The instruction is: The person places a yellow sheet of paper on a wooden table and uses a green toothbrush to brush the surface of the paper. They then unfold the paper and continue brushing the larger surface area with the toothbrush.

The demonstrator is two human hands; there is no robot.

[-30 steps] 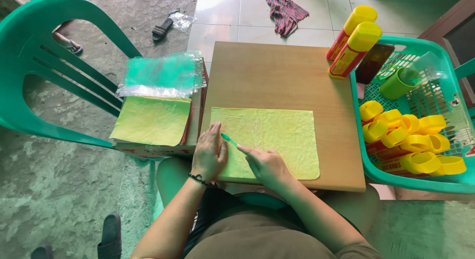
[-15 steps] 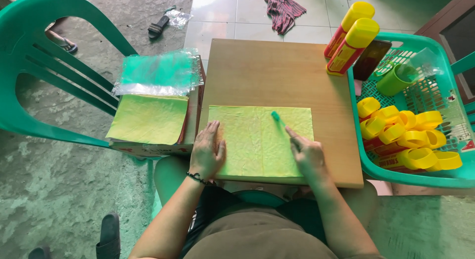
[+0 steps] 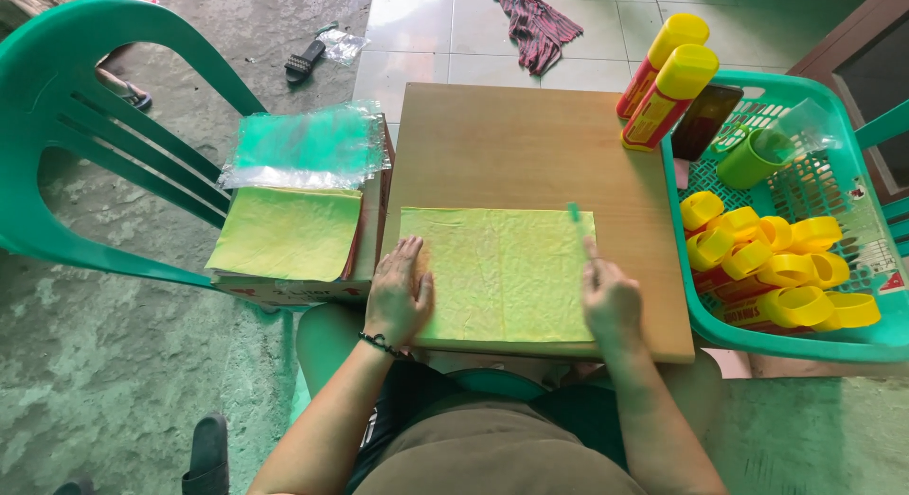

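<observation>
A yellow-green crinkled paper sheet (image 3: 502,268) lies flat on a wooden board (image 3: 530,145) across my lap. My left hand (image 3: 398,296) presses flat on the sheet's left edge, fingers spread. At the sheet's right edge my right hand (image 3: 611,301) grips a thin green stick (image 3: 576,219), whose tip rests near the top right corner of the sheet.
A stack of yellow-green sheets (image 3: 284,232) and clear plastic bags (image 3: 308,145) sit on a box at my left. Two red bottles with yellow caps (image 3: 668,93) stand at the board's far right. A green basket (image 3: 852,339) holds yellow rolls, a green cup and a phone. A green plastic chair (image 3: 85,145) stands left.
My right hand has slid the green stick across the sheet from near the left hand to the right edge. The left hand has stayed on the sheet's left edge.
</observation>
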